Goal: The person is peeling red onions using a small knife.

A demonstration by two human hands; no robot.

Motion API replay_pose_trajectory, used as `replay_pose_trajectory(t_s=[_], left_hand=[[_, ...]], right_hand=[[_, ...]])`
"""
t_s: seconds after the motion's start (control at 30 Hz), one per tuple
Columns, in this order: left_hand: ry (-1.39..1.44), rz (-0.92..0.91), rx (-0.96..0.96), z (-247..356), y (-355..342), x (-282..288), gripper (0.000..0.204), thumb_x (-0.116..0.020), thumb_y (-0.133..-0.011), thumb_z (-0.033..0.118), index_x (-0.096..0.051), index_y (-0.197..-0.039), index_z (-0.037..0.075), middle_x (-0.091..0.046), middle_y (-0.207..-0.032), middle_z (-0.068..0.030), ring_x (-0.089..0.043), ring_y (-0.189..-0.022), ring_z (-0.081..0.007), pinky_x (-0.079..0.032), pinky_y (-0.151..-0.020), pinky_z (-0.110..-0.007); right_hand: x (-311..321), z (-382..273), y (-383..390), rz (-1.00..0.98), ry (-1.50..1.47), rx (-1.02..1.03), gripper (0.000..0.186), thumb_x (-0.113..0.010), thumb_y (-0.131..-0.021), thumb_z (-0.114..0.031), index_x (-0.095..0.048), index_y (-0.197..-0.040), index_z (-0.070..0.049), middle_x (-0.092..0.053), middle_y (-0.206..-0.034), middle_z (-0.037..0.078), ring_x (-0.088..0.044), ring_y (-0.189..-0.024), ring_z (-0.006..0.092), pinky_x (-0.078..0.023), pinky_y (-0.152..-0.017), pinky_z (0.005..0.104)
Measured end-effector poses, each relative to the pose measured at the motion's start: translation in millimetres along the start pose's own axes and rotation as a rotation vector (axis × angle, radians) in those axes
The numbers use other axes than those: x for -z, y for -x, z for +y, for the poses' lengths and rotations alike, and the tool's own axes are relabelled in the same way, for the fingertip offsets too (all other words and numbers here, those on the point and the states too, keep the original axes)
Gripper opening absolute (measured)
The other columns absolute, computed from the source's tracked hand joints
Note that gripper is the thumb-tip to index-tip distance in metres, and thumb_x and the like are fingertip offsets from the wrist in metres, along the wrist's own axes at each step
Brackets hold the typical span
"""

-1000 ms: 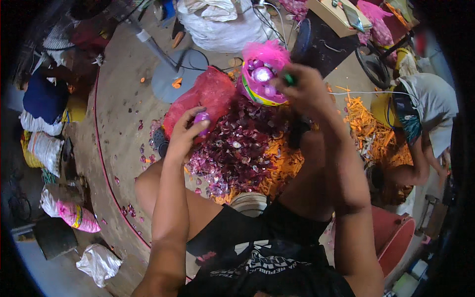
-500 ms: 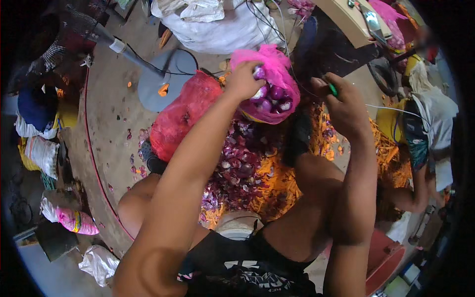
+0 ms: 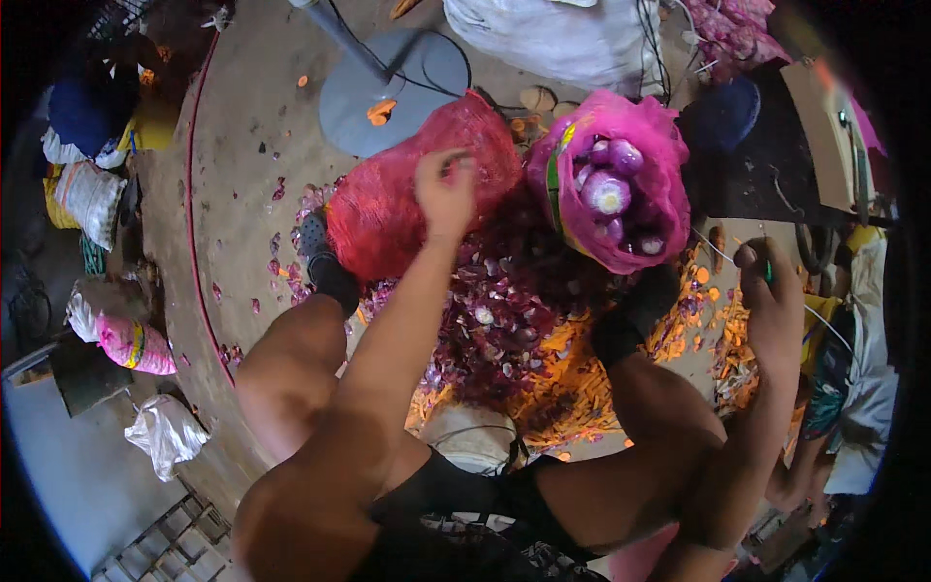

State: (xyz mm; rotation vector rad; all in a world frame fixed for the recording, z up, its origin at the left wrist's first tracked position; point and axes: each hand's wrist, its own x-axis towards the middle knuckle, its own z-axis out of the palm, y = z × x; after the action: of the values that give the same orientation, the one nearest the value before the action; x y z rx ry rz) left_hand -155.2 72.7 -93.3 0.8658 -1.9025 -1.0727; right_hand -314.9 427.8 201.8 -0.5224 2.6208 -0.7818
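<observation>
My left hand (image 3: 446, 201) is over the red mesh sack (image 3: 388, 218), its fingers curled and smeared by motion, so I cannot tell if they hold anything. To the right of that sack, a pink mesh bag (image 3: 669, 184) stands with its mouth spread. Peeled purple onions (image 3: 608, 193) fill it. Out at the right, my right hand (image 3: 773, 308) is closed round a small tool with a green handle (image 3: 769, 273); its working end does not show clearly. Onion skins (image 3: 485, 315) and orange peelings (image 3: 567, 373) cover the floor between my feet.
A white bucket (image 3: 470, 436) sits between my thighs. Beyond the sack are a stand's round grey base (image 3: 339, 107) and a large white sack (image 3: 572, 44). A red hose (image 3: 194, 204) runs along the left. Another person's arm (image 3: 805, 441) shows at the right.
My left hand has left the onions in the pink bag and moved back left over the red sack. My right hand keeps its green-handled tool. The whole view has shifted.
</observation>
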Motion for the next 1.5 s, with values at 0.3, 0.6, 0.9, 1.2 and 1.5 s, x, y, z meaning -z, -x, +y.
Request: replay_pose_trajectory(t_s=[0.3, 0.6, 0.9, 1.2, 1.5], left_hand=[[-0.35, -0.446, 0.437, -189.1, 23.9, 21.6, 0.049, -0.078, -0.09, 0.017, -0.067, -0.136, 0.005, -0.07, -0.133, -0.0196, -0.07, -0.114, -0.0407, -0.056, -0.103, -0.046], [-0.723, -1.024, 0.382, -176.1, 21.4, -64.8, 0.058, -0.073, -0.083, 0.013, -0.062, -0.14, 0.004, -0.055, -0.149, -0.0291, -0.057, -0.134, -0.0471, -0.049, -0.115, -0.051], [-0.468, -0.528, 0.228, -127.8, 32.6, 61.7, 0.06, -0.083, -0.086, 0.029, -0.061, -0.134, 0.001, -0.07, -0.122, -0.0219, -0.067, -0.116, -0.0428, -0.058, -0.096, -0.052], [0.214, -0.326, 0.564, 83.1, 36.9, 167.5, 0.057, -0.056, -0.111, 0.049, -0.068, -0.134, -0.003, -0.073, -0.121, -0.0103, -0.062, -0.113, -0.0165, -0.046, -0.105, -0.032], [0.32, -0.472, 0.048, 266.3, 97.3, 265.7, 0.042, -0.051, -0.115, 0.033, -0.071, -0.134, 0.001, -0.076, -0.122, -0.0103, -0.065, -0.114, -0.016, -0.049, -0.103, -0.032]], right_hand=[[-26.7, 1.7, -32.9, 0.185, 0.014, -0.061, 0.025, -0.065, -0.11, -0.024, -0.071, -0.108, 0.001, -0.059, -0.09, -0.002, -0.046, -0.081, 0.008, -0.04, -0.073, 0.0248], [-59.3, -30.7, -54.3, 0.096, -0.075, -0.139, 0.023, -0.072, -0.105, -0.02, -0.063, -0.085, -0.013, -0.046, -0.072, -0.01, -0.037, -0.066, 0.0014, -0.028, -0.057, 0.0245], [-59.2, -76.9, -26.3, -0.054, 0.261, 0.082, 0.03, -0.078, -0.095, -0.021, -0.075, -0.117, 0.001, -0.067, -0.079, 0.013, -0.063, -0.076, 0.0171, -0.052, -0.075, 0.0347], [-109.4, -108.4, 100.6, -0.116, 0.023, 0.519, 0.036, -0.077, -0.094, -0.036, -0.073, -0.114, -0.006, -0.074, -0.099, 0.025, -0.07, -0.096, 0.0482, -0.055, -0.084, 0.0535], [-143.9, -168.8, 214.1, -0.331, -0.672, 0.184, 0.056, -0.077, -0.098, -0.04, -0.06, -0.131, 0.002, -0.075, -0.101, 0.018, -0.074, -0.084, 0.0257, -0.057, -0.072, 0.0373]])
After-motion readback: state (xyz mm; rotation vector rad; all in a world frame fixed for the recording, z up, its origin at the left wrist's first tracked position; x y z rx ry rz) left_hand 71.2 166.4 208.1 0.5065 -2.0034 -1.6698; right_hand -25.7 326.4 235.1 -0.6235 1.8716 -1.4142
